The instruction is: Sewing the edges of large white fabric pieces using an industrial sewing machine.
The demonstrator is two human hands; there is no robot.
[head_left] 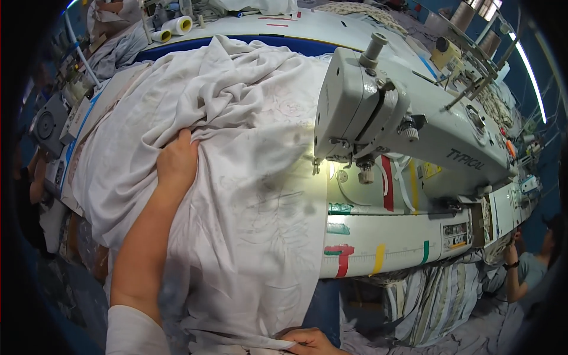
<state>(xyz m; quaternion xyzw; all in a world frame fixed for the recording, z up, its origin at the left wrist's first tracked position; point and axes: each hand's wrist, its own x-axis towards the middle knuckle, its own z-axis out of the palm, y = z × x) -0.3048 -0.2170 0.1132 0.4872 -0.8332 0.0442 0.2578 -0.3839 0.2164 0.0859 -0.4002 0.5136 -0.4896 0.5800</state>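
**White cloth spread over the sewing table, one hand on top, one at its hem**

The white cloth (236, 177) is the biggest thing here. It covers most of the left half of the sewing table (378, 242), bunched into deep folds at the far side and hanging over the near edge toward the person. Faint stitched patterns show on its flat middle part.

To the right of the cloth stands the pale grey sewing machine (390, 124), its head tilted in the view, with a small lamp that lights the cloth edge under the needle area. On the bare table surface there are tape marks in red, green and yellow.

Below the table, at the right, lies striped fabric (432, 296) in a heap. Far behind, two spools of thread (171, 28) lie on another table.

The left hand (176, 163) lies on the cloth near the folds, fingers pressed together and curled into the fabric, gripping a bunch of it. The right hand (310, 341) is at the low edge of the view, touching the hanging hem; its fingers seem to pinch the edge, but only part of the hand is visible.
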